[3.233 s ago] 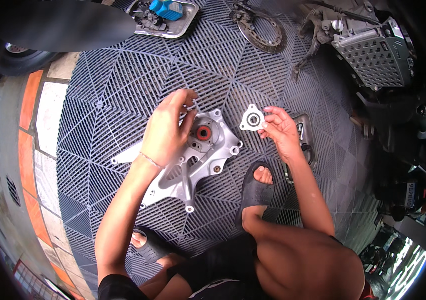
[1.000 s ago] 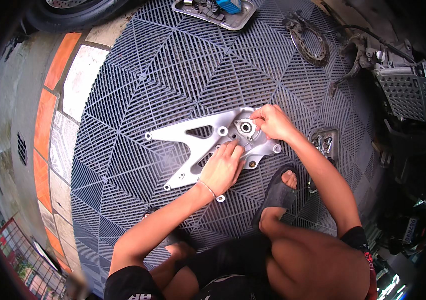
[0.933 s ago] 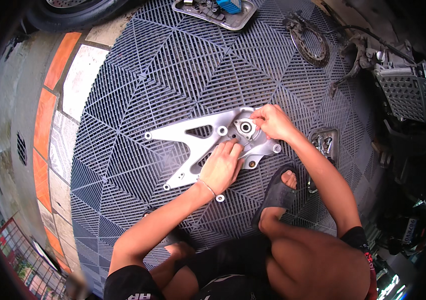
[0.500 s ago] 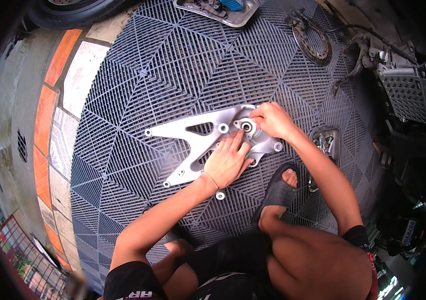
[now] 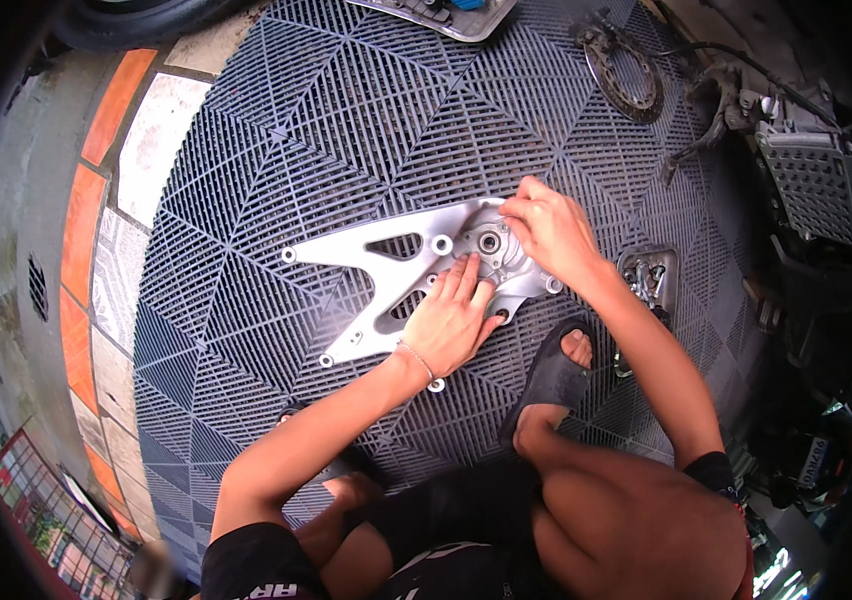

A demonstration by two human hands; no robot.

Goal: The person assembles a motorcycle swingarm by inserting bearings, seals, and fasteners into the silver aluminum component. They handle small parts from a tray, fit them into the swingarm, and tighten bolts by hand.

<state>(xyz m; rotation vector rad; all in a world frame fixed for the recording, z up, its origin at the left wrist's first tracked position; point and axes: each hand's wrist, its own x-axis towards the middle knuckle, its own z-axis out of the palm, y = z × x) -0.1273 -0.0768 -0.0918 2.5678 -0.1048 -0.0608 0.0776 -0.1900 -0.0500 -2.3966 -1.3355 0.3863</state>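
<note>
Nearest me, my left hand (image 5: 453, 320) lies flat with fingers spread, pressing on the silver metal bracket (image 5: 396, 265) that rests on the dark grid floor mat (image 5: 276, 150) just beyond my black sandal (image 5: 546, 375). A little farther, my right hand (image 5: 546, 228) pinches at the round bearing hub (image 5: 489, 241) on the bracket's right end. Beyond that I see a small metal tray (image 5: 649, 278) of parts near my right wrist and a brake disc (image 5: 623, 72) at the mat's far edge.

Silver bracket (image 5: 386, 262) on dk grey grid mat (image 5: 346, 120); orange/white tiles (image 5: 96, 190), black sandal (image 5: 551, 375)
</note>
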